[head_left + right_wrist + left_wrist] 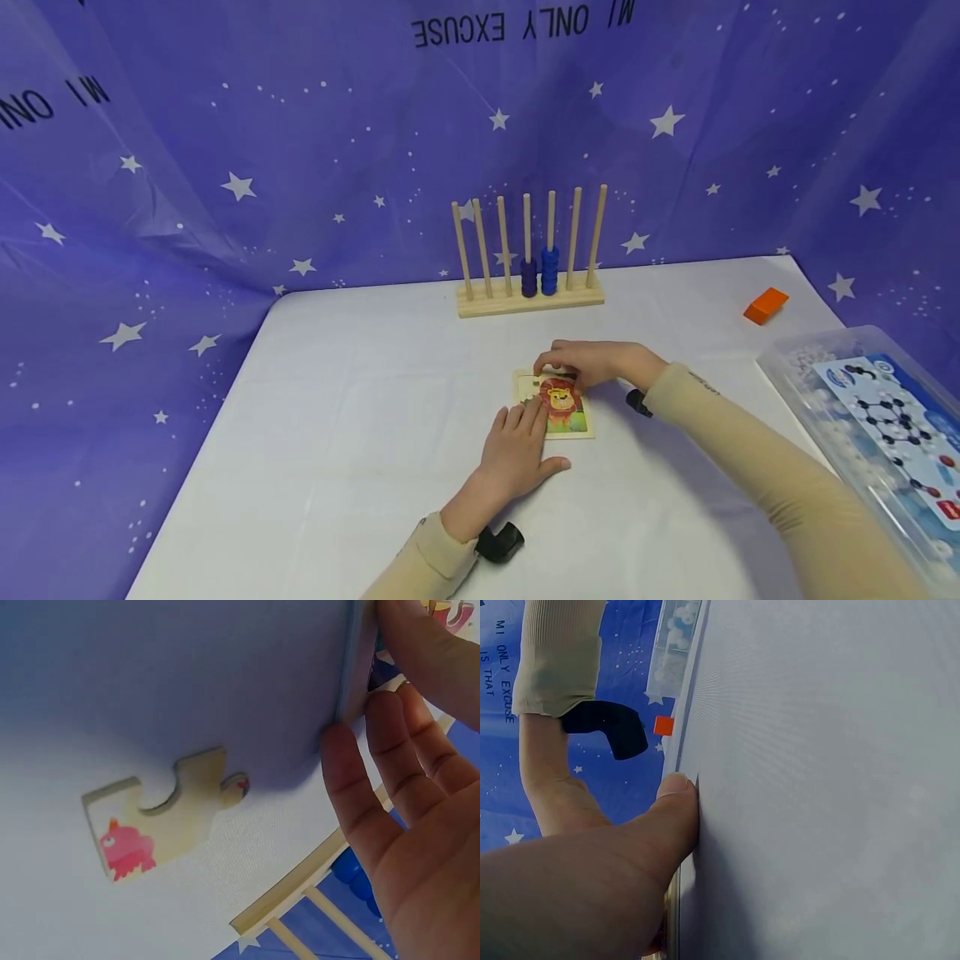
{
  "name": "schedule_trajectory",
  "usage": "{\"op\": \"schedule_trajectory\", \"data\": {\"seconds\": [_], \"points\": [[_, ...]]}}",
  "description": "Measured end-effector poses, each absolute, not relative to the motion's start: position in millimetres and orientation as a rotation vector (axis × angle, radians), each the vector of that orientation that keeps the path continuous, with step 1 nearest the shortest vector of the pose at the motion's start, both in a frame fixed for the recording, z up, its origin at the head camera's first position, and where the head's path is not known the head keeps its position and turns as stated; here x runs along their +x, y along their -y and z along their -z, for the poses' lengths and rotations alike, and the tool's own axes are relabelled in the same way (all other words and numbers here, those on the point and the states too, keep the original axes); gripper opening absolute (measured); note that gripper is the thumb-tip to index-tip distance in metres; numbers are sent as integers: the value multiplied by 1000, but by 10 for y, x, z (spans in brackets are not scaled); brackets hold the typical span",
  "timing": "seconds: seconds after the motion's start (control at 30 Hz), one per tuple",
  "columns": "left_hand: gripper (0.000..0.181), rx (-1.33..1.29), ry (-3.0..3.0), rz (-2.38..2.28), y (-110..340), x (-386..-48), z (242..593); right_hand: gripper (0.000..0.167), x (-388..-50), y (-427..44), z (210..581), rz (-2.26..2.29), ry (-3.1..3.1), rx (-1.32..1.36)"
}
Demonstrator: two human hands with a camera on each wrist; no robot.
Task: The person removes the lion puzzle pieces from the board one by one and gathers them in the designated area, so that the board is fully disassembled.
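A square wooden puzzle board (587, 423) with a red-maned lion picture lies on the white table. My left hand (513, 454) rests palm down on its lower left part, fingers straight and thumb spread to the right; in the left wrist view the thumb of that hand (630, 855) shows beside the board's edge. My right hand (588, 362) grips the board at its top right corner with bent fingers. In the right wrist view, the right hand (412, 780) has fingertips against the board's side edge (354, 675), and a loose piece with a pink bird (161, 817) lies on the table.
A wooden rack (531, 305) with upright rods and dark and blue beads stands at the back. An orange block (766, 306) lies at the back right. A clear plastic box (840, 417) with a molecule-model label stands along the right edge. A purple star-patterned cloth (360, 142) hangs behind.
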State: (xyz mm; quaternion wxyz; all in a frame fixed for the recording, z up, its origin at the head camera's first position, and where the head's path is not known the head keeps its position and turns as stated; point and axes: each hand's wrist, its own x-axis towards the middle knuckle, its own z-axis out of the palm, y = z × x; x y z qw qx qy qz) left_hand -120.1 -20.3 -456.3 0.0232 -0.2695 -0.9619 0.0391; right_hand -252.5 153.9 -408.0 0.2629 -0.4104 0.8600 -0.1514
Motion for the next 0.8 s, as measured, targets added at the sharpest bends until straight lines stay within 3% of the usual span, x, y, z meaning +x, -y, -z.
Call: {"op": "schedule_trajectory", "data": {"seconds": [0.8], "points": [[84,-836,3005,-87,206,-1206,4548,56,-2508,-1552,4119,466,-2327,-1119]]}}
